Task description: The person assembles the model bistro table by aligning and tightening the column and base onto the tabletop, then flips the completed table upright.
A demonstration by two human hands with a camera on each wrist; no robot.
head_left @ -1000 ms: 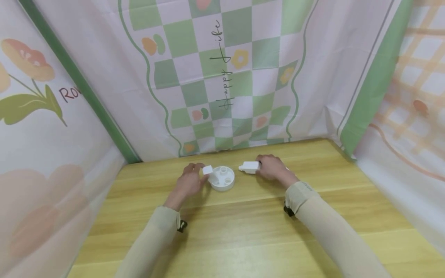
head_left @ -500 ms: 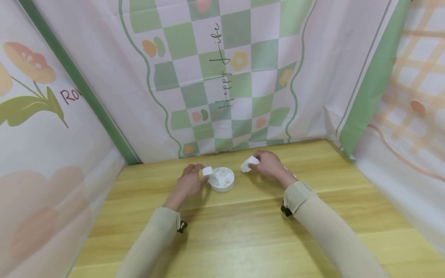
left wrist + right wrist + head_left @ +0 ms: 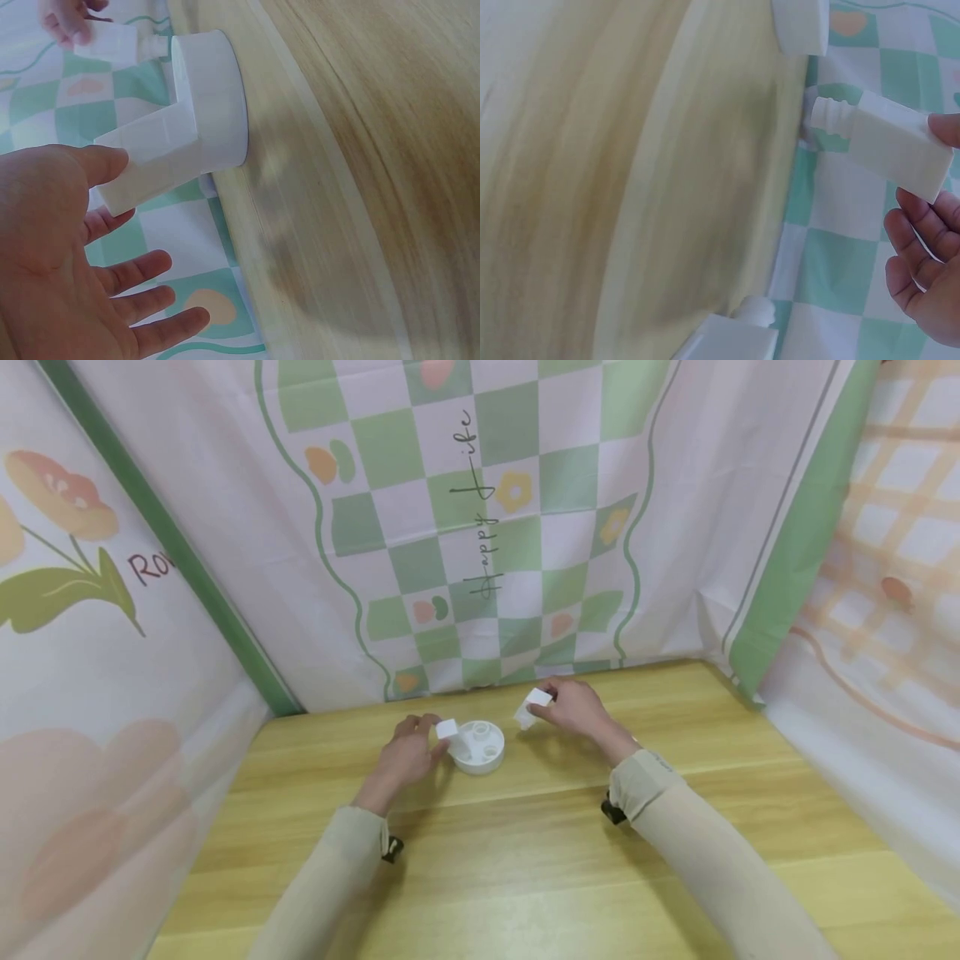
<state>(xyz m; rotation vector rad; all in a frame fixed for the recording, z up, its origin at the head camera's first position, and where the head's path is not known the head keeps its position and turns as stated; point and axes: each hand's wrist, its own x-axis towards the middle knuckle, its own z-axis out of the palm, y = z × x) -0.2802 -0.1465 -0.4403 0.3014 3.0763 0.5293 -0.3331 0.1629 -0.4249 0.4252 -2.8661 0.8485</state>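
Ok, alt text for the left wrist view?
Left hand pinches a boxy white piece, its lower end hidden by a round white holder on a wooden table. Beyond, the right hand holds a white bottle.

A small, cloth-screened tabletop booth, apparently indoors; a wood-grain table forms its work surface; a green-and-white checked cloth lettered "Happy Life" hangs along the far edge; a flowered cloth closes the left, a peach plaid cloth the right; home or workplace, I cannot tell.
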